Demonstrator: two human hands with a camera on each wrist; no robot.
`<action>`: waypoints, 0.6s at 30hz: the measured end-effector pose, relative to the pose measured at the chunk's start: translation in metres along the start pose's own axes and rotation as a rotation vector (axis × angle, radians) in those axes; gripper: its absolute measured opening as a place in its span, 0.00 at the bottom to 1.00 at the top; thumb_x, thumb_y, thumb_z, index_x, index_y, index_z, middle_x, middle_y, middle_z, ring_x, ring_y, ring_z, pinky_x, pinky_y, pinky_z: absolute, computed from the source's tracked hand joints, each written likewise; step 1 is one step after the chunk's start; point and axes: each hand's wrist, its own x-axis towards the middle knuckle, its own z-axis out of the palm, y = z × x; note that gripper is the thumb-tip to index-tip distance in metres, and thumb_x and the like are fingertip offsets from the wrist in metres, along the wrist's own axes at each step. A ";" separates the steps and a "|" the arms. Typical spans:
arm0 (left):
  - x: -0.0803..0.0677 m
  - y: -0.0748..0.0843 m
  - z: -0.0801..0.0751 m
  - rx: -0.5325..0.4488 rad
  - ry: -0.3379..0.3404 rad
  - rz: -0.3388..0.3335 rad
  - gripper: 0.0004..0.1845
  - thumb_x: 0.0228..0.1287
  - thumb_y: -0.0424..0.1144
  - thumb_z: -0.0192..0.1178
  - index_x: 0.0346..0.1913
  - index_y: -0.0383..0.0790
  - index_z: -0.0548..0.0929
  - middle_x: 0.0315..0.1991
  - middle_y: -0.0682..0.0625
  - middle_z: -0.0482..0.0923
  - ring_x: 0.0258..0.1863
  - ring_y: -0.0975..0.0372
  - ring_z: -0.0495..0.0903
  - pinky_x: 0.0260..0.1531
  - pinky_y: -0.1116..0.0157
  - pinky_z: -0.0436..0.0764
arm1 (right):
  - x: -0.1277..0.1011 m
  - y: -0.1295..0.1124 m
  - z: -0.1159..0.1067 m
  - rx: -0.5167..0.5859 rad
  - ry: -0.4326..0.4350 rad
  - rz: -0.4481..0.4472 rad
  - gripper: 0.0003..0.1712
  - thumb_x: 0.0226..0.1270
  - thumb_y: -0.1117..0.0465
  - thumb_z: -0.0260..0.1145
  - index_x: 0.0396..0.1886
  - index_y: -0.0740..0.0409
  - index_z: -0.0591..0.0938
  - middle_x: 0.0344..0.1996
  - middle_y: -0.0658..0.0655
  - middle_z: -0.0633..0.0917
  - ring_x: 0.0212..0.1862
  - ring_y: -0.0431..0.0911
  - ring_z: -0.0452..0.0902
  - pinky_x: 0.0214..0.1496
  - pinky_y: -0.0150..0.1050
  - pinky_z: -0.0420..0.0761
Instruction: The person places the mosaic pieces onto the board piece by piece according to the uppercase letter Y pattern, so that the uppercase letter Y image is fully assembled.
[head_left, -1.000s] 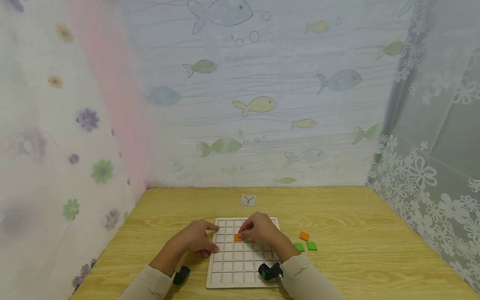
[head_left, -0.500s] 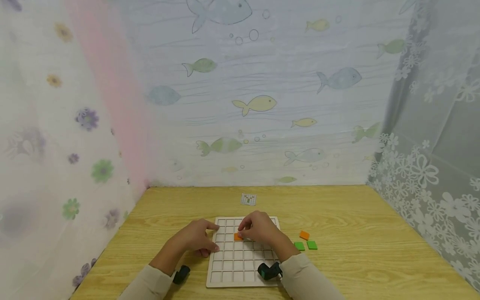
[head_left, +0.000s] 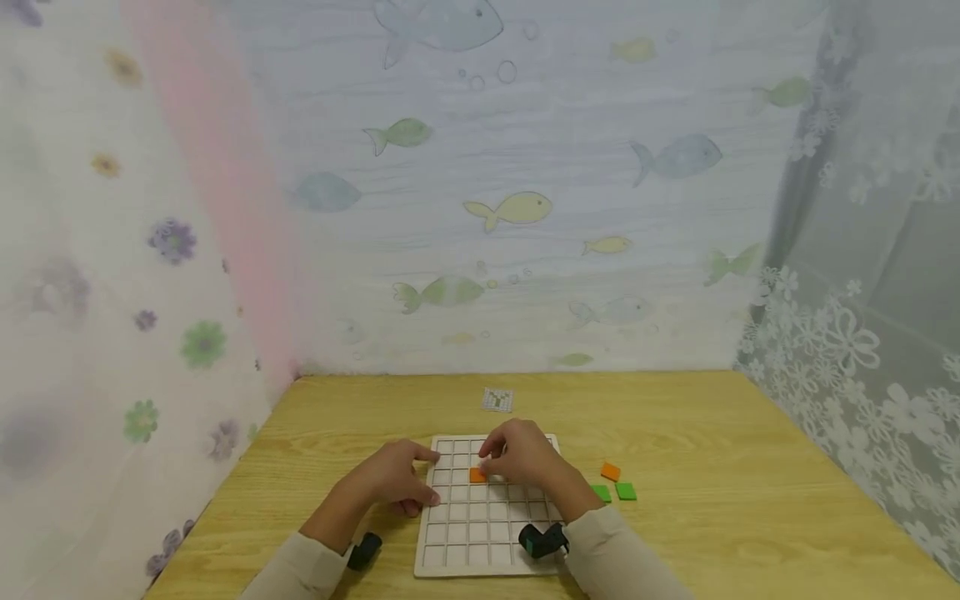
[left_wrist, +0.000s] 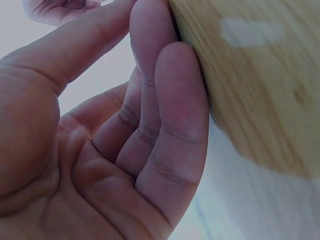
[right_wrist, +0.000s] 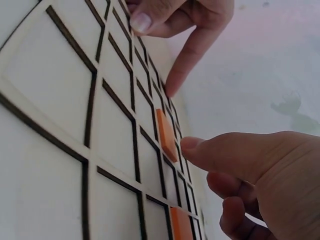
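Observation:
A pale gridded board (head_left: 457,532) lies on the wooden table. My left hand (head_left: 399,475) rests along its left edge, thumb and index fingertip on the frame; the other fingers bend beneath the palm, as the left wrist view shows. An orange square tile (head_left: 477,475) sits in a cell of the grid. My right hand (head_left: 522,454) is over the board, its thumb tip (right_wrist: 192,145) right beside that tile and the other fingers bent, with nothing between them. Another orange tile (right_wrist: 181,224) on the board shows in the right wrist view; the right hand hides it from the head view.
Right of the board lie an orange tile (head_left: 611,472) and two green tiles (head_left: 602,493), one partly behind the right forearm. A small printed grid card (head_left: 498,400) lies beyond the board. Fish-patterned fabric (head_left: 517,250) hangs behind the table.
The right hand's fingertips have lifted slightly and drawn a little away from the orange tile, which stays in its cell. The left hand keeps its place at the board's edge.

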 end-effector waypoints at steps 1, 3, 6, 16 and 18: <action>0.000 -0.001 0.001 -0.001 0.001 0.000 0.39 0.58 0.39 0.78 0.72 0.38 0.76 0.21 0.48 0.86 0.19 0.59 0.84 0.23 0.61 0.85 | 0.000 0.000 -0.001 -0.008 -0.001 -0.004 0.05 0.64 0.56 0.78 0.38 0.49 0.92 0.29 0.43 0.83 0.31 0.40 0.77 0.33 0.37 0.79; -0.001 -0.001 0.001 0.000 0.007 -0.001 0.38 0.58 0.39 0.78 0.72 0.38 0.76 0.20 0.48 0.85 0.19 0.60 0.84 0.23 0.61 0.85 | -0.001 0.000 -0.004 -0.023 -0.004 -0.019 0.05 0.64 0.57 0.77 0.39 0.50 0.92 0.30 0.43 0.84 0.31 0.39 0.77 0.34 0.37 0.79; -0.001 -0.001 0.002 0.005 0.014 -0.003 0.38 0.57 0.39 0.79 0.72 0.39 0.77 0.20 0.48 0.85 0.18 0.60 0.84 0.23 0.61 0.85 | -0.004 0.000 -0.012 -0.045 0.004 -0.043 0.04 0.66 0.59 0.76 0.39 0.52 0.92 0.30 0.44 0.85 0.31 0.39 0.77 0.34 0.37 0.80; -0.002 0.000 0.002 -0.012 0.000 -0.004 0.38 0.58 0.39 0.78 0.72 0.39 0.76 0.20 0.47 0.86 0.19 0.60 0.84 0.22 0.62 0.83 | -0.020 0.006 -0.035 -0.098 0.020 -0.081 0.05 0.67 0.63 0.72 0.41 0.53 0.92 0.32 0.44 0.85 0.31 0.38 0.76 0.34 0.36 0.79; -0.002 0.000 0.002 -0.021 -0.003 -0.015 0.38 0.58 0.39 0.78 0.72 0.38 0.76 0.21 0.47 0.86 0.19 0.60 0.83 0.22 0.62 0.83 | -0.025 0.008 -0.038 -0.103 0.027 -0.086 0.06 0.67 0.64 0.72 0.41 0.53 0.92 0.33 0.44 0.85 0.31 0.38 0.76 0.34 0.36 0.79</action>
